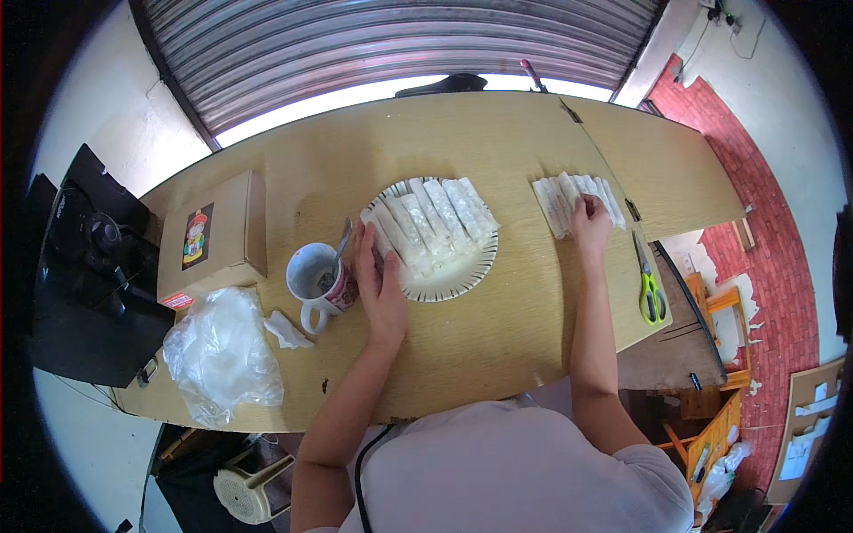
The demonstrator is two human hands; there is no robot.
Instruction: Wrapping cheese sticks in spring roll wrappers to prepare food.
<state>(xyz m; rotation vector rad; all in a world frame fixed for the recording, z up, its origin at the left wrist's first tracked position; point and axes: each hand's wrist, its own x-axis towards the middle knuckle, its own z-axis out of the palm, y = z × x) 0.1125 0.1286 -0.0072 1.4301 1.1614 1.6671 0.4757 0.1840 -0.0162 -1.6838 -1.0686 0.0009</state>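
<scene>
Several white, wrapped rolls (426, 213) lie side by side on a round plate (460, 286) with a dark-striped rim. My left hand (381, 280) rests at the plate's left edge, its fingers against the leftmost roll. On the bare table to the right lies a second row of similar, thinner-looking rolls (552, 206). My right hand (591, 223) is over that row with thumb and fingertips pinched together at the rolls; whether one is gripped does not show. A white patterned mug (313, 276) with a spoon (344, 238) in it stands just left of my left hand.
Green-handled scissors (650, 293) lie at the table's right edge. Further left are a cardboard box (230, 226), a clear plastic bag (223, 353), a crumpled white piece (286, 331) and a large black appliance (100, 293). A hinged table leaf (666, 166) extends to the right.
</scene>
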